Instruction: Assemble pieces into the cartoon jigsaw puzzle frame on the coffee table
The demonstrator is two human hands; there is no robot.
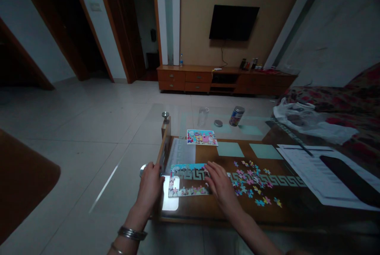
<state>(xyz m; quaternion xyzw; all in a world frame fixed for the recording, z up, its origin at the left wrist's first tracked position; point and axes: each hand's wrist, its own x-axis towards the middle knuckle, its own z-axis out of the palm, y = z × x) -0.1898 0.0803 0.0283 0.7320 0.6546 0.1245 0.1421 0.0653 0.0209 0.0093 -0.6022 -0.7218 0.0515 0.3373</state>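
A partly assembled jigsaw puzzle (190, 191) lies on the glass table; its border pieces form a frame around an open middle. My right hand (221, 186) rests at the puzzle's right end, fingers stretched over its upper edge and thumb apart below. Just left of the puzzle is my left hand (151, 183), its fingers curled together; a small bluish spot shows at the fingertips, too small to name. Loose puzzle pieces (249, 178) are scattered to the right of my right hand. Beyond the puzzle lies a colourful cartoon picture card (202, 137).
Farther back on the glass table (184, 113) stand a clear cup (203, 116), a round lid (218, 123) and a printed can (236, 116). Paper sheets (311, 172) and a black phone-like object (352, 180) lie right, near a white plastic bag (314, 122).
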